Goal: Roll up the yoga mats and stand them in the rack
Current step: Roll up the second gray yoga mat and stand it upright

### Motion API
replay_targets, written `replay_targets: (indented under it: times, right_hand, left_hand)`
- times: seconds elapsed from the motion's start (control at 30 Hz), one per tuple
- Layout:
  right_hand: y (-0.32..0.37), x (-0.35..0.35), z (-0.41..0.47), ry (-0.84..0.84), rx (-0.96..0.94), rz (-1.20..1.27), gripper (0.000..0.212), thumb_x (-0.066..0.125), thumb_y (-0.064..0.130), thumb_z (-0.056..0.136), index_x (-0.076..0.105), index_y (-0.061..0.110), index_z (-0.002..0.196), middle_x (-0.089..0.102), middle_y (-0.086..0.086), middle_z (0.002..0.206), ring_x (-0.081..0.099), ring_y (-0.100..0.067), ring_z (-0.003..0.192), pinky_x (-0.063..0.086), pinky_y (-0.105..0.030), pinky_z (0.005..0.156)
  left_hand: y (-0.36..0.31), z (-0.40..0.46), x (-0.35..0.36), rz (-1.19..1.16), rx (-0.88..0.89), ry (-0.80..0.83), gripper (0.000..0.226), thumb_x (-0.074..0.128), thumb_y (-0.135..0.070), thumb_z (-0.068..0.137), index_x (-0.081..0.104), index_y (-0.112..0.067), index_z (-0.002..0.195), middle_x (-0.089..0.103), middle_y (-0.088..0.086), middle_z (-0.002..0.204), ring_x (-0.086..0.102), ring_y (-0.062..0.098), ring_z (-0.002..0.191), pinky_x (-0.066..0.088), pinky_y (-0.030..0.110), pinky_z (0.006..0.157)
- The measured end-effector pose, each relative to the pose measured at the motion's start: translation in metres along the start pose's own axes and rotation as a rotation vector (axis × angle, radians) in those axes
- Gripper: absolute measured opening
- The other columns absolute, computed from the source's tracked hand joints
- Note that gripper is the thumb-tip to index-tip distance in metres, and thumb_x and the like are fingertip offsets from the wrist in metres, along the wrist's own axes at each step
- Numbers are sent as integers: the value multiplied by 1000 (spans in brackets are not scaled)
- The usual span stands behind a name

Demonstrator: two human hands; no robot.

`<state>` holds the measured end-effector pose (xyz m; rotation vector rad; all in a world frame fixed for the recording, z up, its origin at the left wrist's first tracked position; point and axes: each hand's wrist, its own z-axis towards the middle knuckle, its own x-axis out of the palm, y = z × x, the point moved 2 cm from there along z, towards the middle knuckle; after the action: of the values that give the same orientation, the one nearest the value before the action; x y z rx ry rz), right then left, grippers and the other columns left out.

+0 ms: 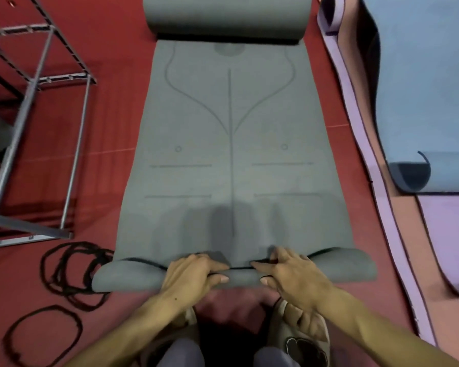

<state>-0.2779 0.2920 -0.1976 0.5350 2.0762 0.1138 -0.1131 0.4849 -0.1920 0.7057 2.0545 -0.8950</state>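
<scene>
A: Grey mat (231,154) fills the centre of the frame on the red floor (112,128), near end just turned over at lower centre. We'd keep the roll tight and its ends square to the mat's sides.

B: Grips? Left hand (194,274) and right hand (289,274) both curl over that first turn, thumbs underneath, holding it.

A: Rack (37,75) upper left, cut off. Far end of the mat curls up, top edge cropped.

B: Black loops (72,271) lower left; straps, we guess.
</scene>
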Motion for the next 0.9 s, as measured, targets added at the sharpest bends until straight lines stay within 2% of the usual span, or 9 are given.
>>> replay_targets:
  times: [0.07,0.17,0.23,0.33,0.47,0.57,0.7,0.77,0.9]
  right_hand:
    - [-4,-1,0,-2,17,3,49,40,58,107,32,57,155,40,2,144,37,-22,137,39,-41,115]
    - [-12,-3,5,14,51,136,38,47,58,104,46,54,142,54,12,139,51,-16,134,48,-39,104]
    - [-17,-2,8,2,119,214,33,54,62,100,48,44,126,64,15,125,62,-19,122,50,-39,92]
    - [-23,1,9,-19,219,232,42,60,70,93,45,35,112,70,10,111,67,-25,110,47,-40,83]
    - [-24,-1,2,-78,179,271,42,63,70,90,45,36,106,63,18,105,64,-15,106,48,-38,79]
    - [-26,-4,-12,-90,97,198,38,63,66,92,49,43,119,49,19,118,55,-12,113,47,-36,84]
    - [-39,-10,-26,4,97,25,49,49,68,99,39,57,145,48,20,137,47,-11,131,47,-37,103]
    - [-43,-16,-25,30,94,104,48,49,67,100,39,59,146,50,25,142,51,-8,133,51,-38,101]
    - [-54,-22,-9,189,98,155,48,51,62,101,35,64,146,48,23,145,50,-11,138,48,-45,108]
  left_hand:
    - [5,8,-3,-66,-67,13,35,63,-73,88,64,-63,122,73,-24,117,65,7,116,47,26,92]
    - [15,16,-6,-175,-138,14,33,71,-83,73,73,-58,94,73,-30,92,68,-2,100,50,23,83]
    - [22,13,-9,-156,-125,-9,36,68,-83,76,73,-57,101,71,-30,100,66,-3,104,50,23,85]
    - [35,-4,-21,48,-76,-46,43,53,-81,88,63,-62,125,57,-26,119,55,1,123,43,28,99]
    - [50,-24,-25,32,-69,-87,39,51,-74,94,60,-62,130,60,-27,122,59,-1,120,42,23,81]
    - [53,-24,-18,64,-102,-130,40,48,-76,93,63,-58,125,65,-31,125,62,0,119,46,24,80]
    - [63,-14,-10,17,-201,-107,41,58,-77,88,62,-40,105,70,-22,94,68,7,101,45,31,72]
    - [66,-9,-9,-43,-229,-71,42,63,-76,85,57,-36,94,67,-20,82,66,7,92,43,31,69]
    - [73,3,-11,-160,-286,-47,41,73,-79,74,65,-41,88,68,-24,86,64,2,88,49,32,74]
